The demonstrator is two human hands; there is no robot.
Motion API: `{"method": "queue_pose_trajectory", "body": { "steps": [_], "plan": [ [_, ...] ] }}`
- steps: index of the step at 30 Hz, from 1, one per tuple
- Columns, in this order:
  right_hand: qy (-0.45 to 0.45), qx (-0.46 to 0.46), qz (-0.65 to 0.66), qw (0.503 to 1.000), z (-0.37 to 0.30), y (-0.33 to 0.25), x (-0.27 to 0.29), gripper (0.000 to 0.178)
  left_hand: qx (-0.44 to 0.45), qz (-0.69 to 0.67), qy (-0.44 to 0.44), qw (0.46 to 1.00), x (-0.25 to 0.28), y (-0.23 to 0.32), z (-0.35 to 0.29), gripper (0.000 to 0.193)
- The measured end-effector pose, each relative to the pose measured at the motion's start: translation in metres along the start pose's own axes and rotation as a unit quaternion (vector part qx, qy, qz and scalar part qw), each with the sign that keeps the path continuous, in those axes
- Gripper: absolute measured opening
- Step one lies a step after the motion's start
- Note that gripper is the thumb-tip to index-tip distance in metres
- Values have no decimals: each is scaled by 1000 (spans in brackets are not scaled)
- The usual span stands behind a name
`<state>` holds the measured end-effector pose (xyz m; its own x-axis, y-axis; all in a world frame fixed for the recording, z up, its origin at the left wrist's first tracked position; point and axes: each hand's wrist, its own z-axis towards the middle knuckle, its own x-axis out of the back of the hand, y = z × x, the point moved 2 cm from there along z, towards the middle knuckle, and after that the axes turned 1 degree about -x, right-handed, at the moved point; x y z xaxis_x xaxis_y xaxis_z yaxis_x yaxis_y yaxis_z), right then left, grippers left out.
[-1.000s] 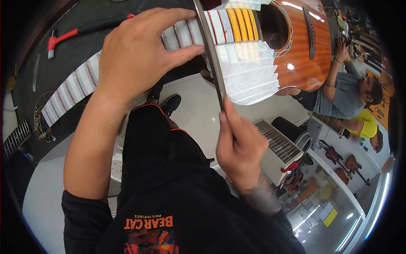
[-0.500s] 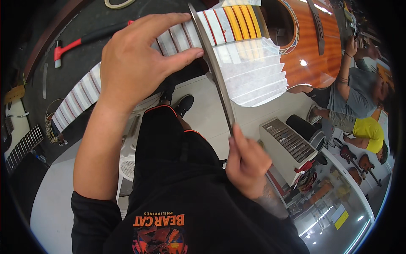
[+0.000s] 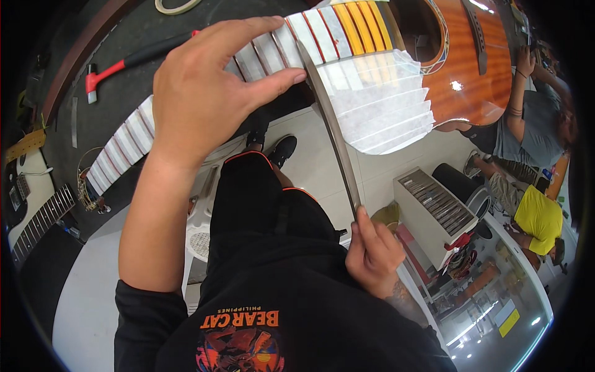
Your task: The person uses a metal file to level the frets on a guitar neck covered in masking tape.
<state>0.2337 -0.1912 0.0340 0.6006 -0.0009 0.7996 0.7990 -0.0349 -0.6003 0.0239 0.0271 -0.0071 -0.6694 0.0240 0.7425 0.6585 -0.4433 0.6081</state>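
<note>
**Hand Spans Taped Guitar Neck as Metal File Meets the Frets' Edge**

A person in a black T-shirt point(image 3: 248, 279) works over an acoustic guitar point(image 3: 468, 93) lying face up on a dark work surface point(image 3: 139, 31). Pale tape strips point(image 3: 133, 136) run along the guitar's neck, with reddish lines between them; yellow strips point(image 3: 364, 28) sit nearest its sound hole point(image 3: 416, 31). White paper point(image 3: 387, 124) covers the side of the guitar's body closest to the worker. The left hand point(image 3: 201, 93) is spread wide across the guitar's neck, thumb at the near edge, forefinger at the far one. The right hand point(image 3: 375, 251) is closed around one end of a long metal file point(image 3: 338, 146), whose other end lies over the neck beside the left thumb; from where I stand, I cannot tell how firmly it presses. Beyond the guitar's neck lies a red-and-black mallet point(image 3: 110, 70). Past the guitar's body are two other people, one in grey point(image 3: 527, 130), one in yellow point(image 3: 538, 217).
</note>
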Motion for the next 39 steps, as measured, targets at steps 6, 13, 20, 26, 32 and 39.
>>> {"method": "queue_pose_trajectory", "body": {
  "steps": [6, 13, 20, 26, 32, 39],
  "plan": [
    [26, 38, 9, 999, 89, -19, -17, 45, 0, 22, -1, 1000, 0, 0, 0, 54],
    [45, 29, 47, 997, 63, -8, -5, 39, -23, 11, 11, 1000, 0, -1, 1, 53],
    [33, -10, 31, 999, 3, 8, 9, 40, -22, 5, 9, 1000, -1, 4, 3, 55],
    [16, -19, 26, 999, -12, 12, 5, 43, 1, -3, -13, 1000, 1, 6, 4, 55],
    [18, -3, 16, 1000, -17, 12, 4, 43, 6, 1, -12, 1000, 1, 5, 3, 54],
    [4, 4, 0, 1000, -17, 10, 6, 45, -23, 13, 4, 1000, 0, 4, 4, 52]
  ]
}}
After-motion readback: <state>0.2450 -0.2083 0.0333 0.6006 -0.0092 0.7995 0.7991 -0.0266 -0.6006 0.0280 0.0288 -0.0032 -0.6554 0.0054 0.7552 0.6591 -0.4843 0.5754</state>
